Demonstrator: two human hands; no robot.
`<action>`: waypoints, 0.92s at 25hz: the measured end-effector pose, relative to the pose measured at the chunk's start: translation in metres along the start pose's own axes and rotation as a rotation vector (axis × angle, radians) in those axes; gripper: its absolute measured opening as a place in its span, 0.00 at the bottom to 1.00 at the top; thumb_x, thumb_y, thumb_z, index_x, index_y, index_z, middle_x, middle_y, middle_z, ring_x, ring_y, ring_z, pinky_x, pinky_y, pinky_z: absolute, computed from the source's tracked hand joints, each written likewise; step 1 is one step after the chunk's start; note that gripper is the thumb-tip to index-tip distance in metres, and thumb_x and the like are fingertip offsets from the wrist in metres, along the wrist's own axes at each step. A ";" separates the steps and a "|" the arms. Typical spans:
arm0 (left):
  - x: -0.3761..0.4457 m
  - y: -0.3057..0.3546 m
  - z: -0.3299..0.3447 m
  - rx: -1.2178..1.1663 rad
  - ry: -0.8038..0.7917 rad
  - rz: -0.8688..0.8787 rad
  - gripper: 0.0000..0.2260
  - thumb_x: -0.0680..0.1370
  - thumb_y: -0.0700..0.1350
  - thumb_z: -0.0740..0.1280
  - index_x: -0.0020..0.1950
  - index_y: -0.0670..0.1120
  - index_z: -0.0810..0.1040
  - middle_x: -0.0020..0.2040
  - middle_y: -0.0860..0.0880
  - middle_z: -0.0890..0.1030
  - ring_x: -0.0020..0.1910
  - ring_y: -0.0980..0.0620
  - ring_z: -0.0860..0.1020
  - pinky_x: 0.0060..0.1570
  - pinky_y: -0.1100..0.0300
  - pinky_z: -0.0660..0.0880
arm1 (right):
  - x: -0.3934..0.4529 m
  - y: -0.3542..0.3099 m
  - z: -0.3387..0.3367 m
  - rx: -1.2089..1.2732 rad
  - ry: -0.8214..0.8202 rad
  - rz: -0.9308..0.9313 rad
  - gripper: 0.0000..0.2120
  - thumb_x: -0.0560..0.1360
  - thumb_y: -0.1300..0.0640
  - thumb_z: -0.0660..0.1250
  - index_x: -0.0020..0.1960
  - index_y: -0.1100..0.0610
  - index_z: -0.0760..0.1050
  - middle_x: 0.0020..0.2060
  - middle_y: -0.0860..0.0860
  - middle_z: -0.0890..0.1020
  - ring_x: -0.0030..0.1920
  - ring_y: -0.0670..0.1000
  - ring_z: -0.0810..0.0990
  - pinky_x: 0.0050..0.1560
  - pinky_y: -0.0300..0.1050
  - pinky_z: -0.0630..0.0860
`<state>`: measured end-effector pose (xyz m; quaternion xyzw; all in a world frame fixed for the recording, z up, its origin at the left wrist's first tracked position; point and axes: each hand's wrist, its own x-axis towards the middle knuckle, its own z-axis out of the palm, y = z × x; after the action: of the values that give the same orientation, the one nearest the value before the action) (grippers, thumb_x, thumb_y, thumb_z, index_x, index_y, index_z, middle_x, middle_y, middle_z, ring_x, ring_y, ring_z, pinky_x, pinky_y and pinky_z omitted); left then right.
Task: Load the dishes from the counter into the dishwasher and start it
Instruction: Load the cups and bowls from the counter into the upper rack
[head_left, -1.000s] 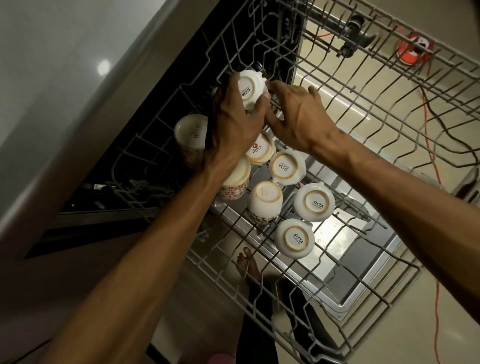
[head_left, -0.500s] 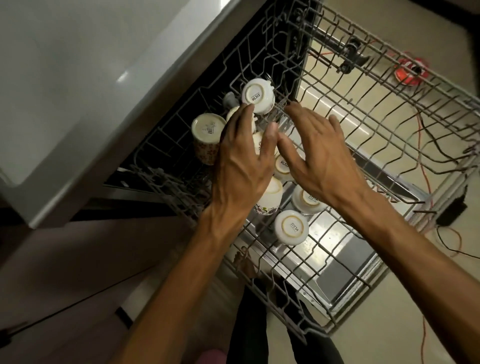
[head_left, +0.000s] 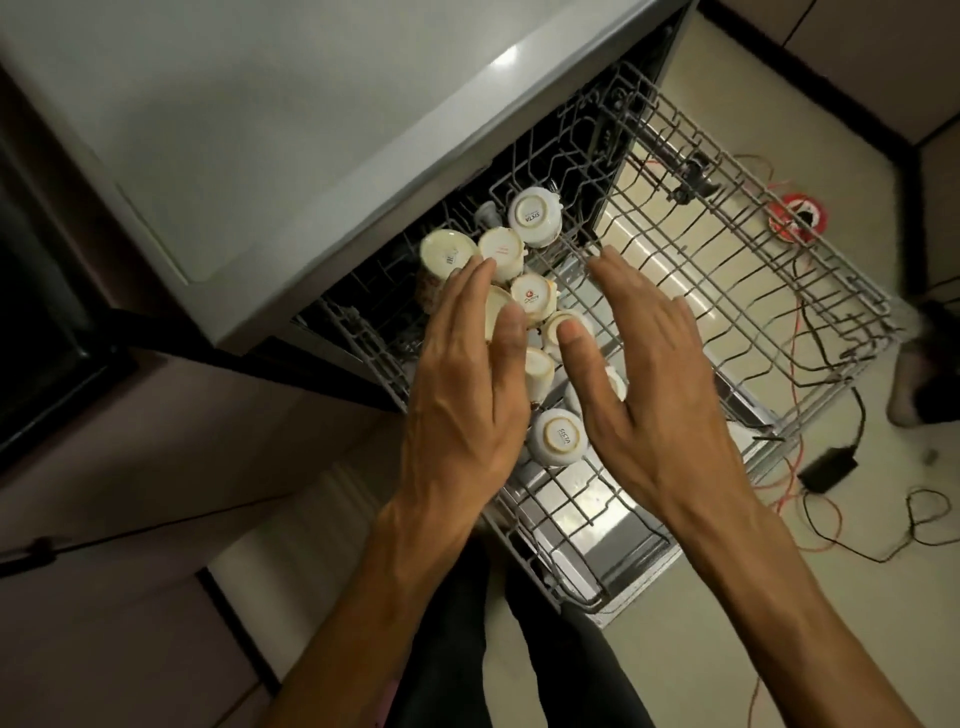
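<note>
Head view: the left hand (head_left: 462, 395) and the right hand (head_left: 644, 374) are both flat and wide, with straight fingers, and they hold nothing. They hover over the pulled-out rack (head_left: 753, 291) of the dishwasher (head_left: 587, 156). I cannot tell if the fingertips touch anything. Under and just past the left hand sit the cups, all upside down. One cup (head_left: 535, 215) is beyond both hands, near the back of the rack. Two more cups (head_left: 470, 254) are right at the left fingertips. Another cup (head_left: 557, 436) sits between the two wrists, close to the person. More cups hide under the palms. The part of the rack to the right of the right hand has no dishes in it. The counter (head_left: 260, 104) is off to the left of the left hand, and no dishes show on it here. What could go wrong: the cups are packed tight and some lean on each other, so a bump from a hand could tip one over or chip it. Pushing the rack in fast could rattle them too. The cables (head_left: 795, 343) on the floor beyond the right hand could catch a foot.
</note>
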<state>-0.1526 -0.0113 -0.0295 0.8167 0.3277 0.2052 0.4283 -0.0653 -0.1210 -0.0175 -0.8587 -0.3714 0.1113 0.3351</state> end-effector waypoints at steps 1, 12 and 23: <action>-0.006 0.005 -0.006 0.003 0.008 -0.012 0.26 0.82 0.56 0.50 0.76 0.43 0.64 0.75 0.46 0.67 0.74 0.52 0.65 0.70 0.56 0.68 | -0.002 -0.007 -0.004 0.011 0.003 -0.009 0.26 0.82 0.42 0.53 0.76 0.54 0.62 0.75 0.49 0.65 0.76 0.46 0.59 0.75 0.62 0.57; -0.057 0.054 -0.089 0.004 0.155 -0.068 0.24 0.83 0.52 0.54 0.75 0.41 0.64 0.74 0.44 0.68 0.74 0.51 0.65 0.70 0.61 0.65 | -0.033 -0.096 -0.052 0.111 -0.078 -0.123 0.27 0.82 0.42 0.54 0.76 0.55 0.63 0.75 0.49 0.65 0.76 0.46 0.60 0.72 0.60 0.63; -0.094 0.065 -0.188 -0.025 0.323 -0.219 0.22 0.83 0.52 0.53 0.76 0.45 0.64 0.75 0.48 0.67 0.73 0.58 0.63 0.71 0.67 0.62 | -0.042 -0.200 -0.035 0.173 -0.206 -0.283 0.26 0.82 0.43 0.55 0.76 0.55 0.62 0.77 0.50 0.63 0.76 0.46 0.59 0.73 0.59 0.62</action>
<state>-0.3107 0.0006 0.1228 0.7273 0.4762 0.2899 0.4003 -0.1925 -0.0681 0.1381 -0.7500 -0.5098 0.1819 0.3801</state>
